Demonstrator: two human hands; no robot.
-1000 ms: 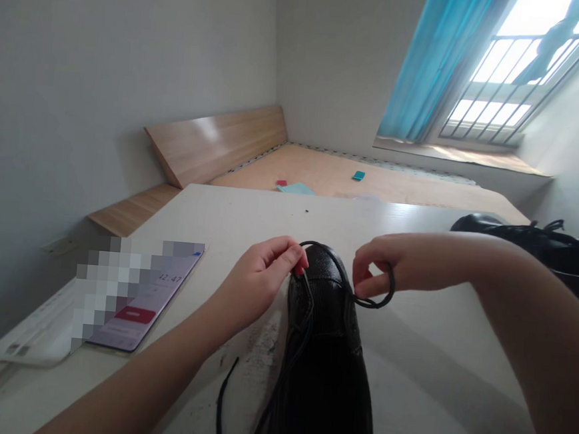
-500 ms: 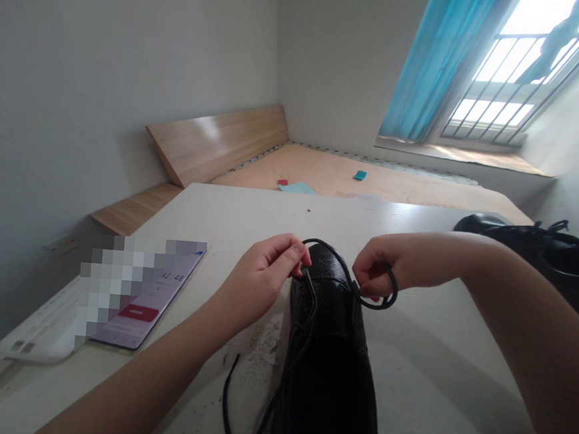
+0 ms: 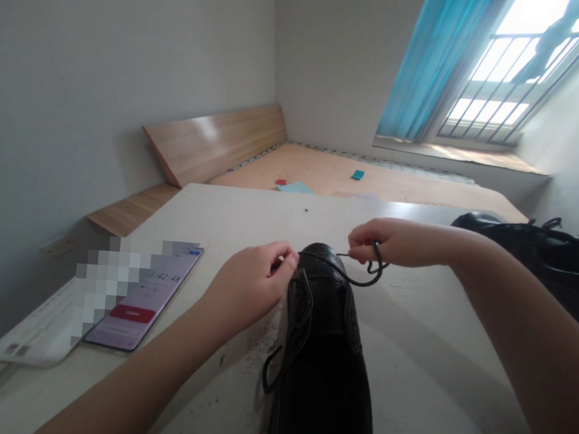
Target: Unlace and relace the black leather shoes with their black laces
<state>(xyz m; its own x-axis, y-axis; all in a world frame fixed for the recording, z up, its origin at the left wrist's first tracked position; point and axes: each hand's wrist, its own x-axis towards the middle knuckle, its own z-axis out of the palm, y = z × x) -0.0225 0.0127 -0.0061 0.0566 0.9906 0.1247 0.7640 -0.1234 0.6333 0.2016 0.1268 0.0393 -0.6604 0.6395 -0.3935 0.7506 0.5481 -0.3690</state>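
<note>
A black leather shoe [image 3: 326, 317] lies on the white table, its toe pointing away from me. At the left side of the toe, my left hand [image 3: 267, 275] is pinched on the black shoelace, fingertips close to the eyelets. My right hand [image 3: 378, 243] is closed on the same shoelace [image 3: 364, 283], to the right of the toe and a little above it. Between the hands the lace runs across the toe and hangs in a loop under my right fingers. Another stretch of lace curls down along the shoe's left side.
On the left of the table [image 3: 240, 206] lie a phone [image 3: 145, 306] with a lit screen and a white power strip [image 3: 34, 337], partly blurred out. Another black shoe [image 3: 528, 246] stands at the right edge. Beyond are a bed [image 3: 412, 183] and a blue curtain [image 3: 421, 73].
My right hand has moved up and slightly left with the lace. My left hand has shifted slightly down and left. The loose lace end left of the shoe has drawn in closer to it.
</note>
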